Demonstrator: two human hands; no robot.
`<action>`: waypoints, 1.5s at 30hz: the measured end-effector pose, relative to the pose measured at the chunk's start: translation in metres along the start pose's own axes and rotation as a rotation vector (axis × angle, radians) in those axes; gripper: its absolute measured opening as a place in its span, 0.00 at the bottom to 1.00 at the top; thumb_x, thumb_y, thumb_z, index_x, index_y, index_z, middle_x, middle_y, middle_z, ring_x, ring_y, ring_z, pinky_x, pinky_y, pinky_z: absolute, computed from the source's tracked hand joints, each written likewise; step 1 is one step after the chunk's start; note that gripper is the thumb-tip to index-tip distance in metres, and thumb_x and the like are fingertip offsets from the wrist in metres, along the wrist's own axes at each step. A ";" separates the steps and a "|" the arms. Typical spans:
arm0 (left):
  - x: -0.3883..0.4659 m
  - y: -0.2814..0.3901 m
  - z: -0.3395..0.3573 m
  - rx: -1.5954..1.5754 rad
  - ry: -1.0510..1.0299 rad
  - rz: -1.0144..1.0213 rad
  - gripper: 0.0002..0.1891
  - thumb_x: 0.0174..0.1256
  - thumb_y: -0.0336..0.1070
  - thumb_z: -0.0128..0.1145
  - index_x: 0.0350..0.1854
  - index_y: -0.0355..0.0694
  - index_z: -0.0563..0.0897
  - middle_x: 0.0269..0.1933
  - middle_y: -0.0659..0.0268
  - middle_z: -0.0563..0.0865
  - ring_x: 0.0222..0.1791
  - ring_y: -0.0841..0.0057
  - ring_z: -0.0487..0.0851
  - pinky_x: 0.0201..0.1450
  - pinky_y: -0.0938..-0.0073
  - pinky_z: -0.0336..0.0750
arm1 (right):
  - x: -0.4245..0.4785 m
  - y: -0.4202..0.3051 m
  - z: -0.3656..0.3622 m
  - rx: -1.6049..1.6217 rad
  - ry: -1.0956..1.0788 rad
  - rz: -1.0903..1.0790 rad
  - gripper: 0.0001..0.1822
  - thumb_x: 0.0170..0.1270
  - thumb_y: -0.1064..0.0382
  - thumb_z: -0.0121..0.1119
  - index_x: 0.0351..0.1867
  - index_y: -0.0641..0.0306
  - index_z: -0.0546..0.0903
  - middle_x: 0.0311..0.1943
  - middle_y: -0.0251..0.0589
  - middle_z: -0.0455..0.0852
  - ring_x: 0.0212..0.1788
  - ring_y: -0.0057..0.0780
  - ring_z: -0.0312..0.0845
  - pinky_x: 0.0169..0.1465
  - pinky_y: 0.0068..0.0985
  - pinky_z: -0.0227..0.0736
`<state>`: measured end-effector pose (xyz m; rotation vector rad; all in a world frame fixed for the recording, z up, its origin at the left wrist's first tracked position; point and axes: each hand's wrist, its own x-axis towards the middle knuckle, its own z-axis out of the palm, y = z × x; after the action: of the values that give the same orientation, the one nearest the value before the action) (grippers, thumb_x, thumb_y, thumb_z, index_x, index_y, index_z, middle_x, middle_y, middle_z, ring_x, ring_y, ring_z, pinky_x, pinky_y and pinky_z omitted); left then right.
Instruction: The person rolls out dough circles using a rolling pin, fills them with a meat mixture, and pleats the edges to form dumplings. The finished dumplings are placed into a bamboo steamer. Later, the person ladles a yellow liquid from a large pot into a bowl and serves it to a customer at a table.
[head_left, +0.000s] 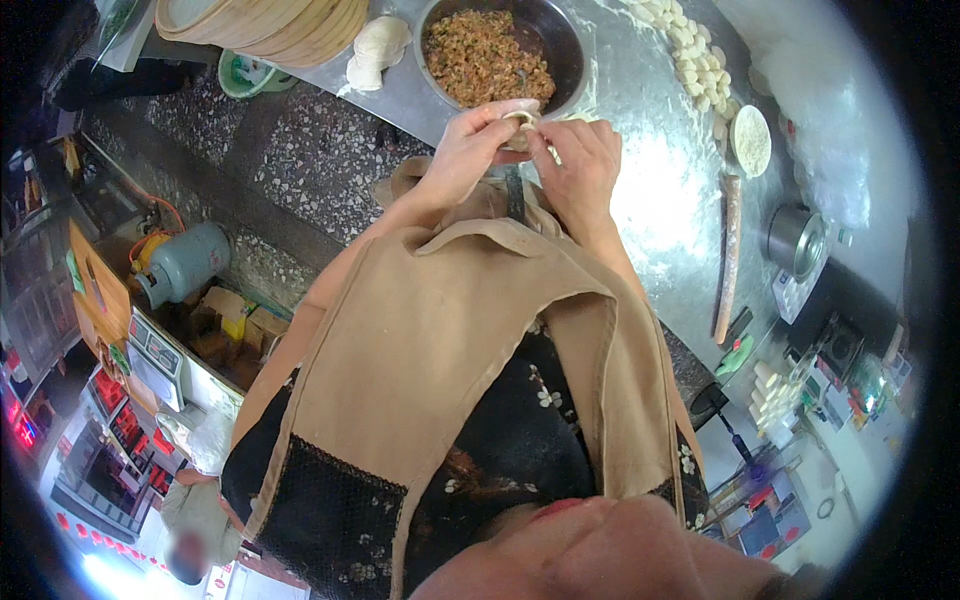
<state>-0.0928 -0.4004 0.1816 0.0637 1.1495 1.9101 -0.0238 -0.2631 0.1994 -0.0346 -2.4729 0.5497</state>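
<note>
Both my hands meet at the near rim of a metal bowl (566, 45) that holds minced filling (480, 56). My left hand (476, 146) cups a round dough wrapper (519, 135) between thumb and fingers. With its thumb and fingertips, my right hand (581, 161) pinches the edge of the same wrapper. Whether filling lies inside is hard to tell. Left of the bowl, flat dough wrappers (379, 43) lie in an overlapping pile. Many small dough pieces (697, 64) are spread at the upper right, close to a round dish of flour (750, 141) and a wooden rolling pin (727, 262).
Stacked bamboo steamers (300, 34) stand at the table's upper left, above a green bin (244, 75). A lidded metal pot (796, 241) is at the right. Left on the floor lies a gas cylinder (187, 259). Another person (196, 517) is at the lower left.
</note>
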 end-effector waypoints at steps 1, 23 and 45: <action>0.002 0.001 -0.001 0.047 -0.003 -0.002 0.17 0.71 0.32 0.44 0.59 0.34 0.74 0.50 0.65 0.81 0.49 0.78 0.79 0.52 0.72 0.77 | 0.000 0.000 0.000 0.004 -0.004 -0.011 0.08 0.44 0.66 0.68 0.27 0.55 0.81 0.25 0.28 0.78 0.29 0.31 0.70 0.34 0.30 0.60; -0.005 -0.002 0.003 -0.146 0.178 0.145 0.31 0.73 0.60 0.29 0.49 0.36 0.78 0.27 0.68 0.82 0.20 0.83 0.75 0.20 0.86 0.67 | 0.016 -0.022 0.009 0.147 0.000 -0.074 0.06 0.46 0.67 0.67 0.25 0.58 0.81 0.22 0.33 0.77 0.28 0.35 0.71 0.34 0.31 0.64; 0.012 0.030 -0.021 0.421 -0.017 0.033 0.41 0.68 0.70 0.21 0.23 0.41 0.81 0.16 0.73 0.76 0.13 0.85 0.68 0.14 0.84 0.58 | 0.054 -0.021 -0.019 0.290 -0.376 -0.195 0.07 0.48 0.69 0.65 0.29 0.60 0.79 0.26 0.36 0.75 0.33 0.39 0.70 0.39 0.34 0.66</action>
<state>-0.1288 -0.4123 0.1868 0.3291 1.5293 1.6631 -0.0553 -0.2669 0.2510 0.4587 -2.6837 0.8895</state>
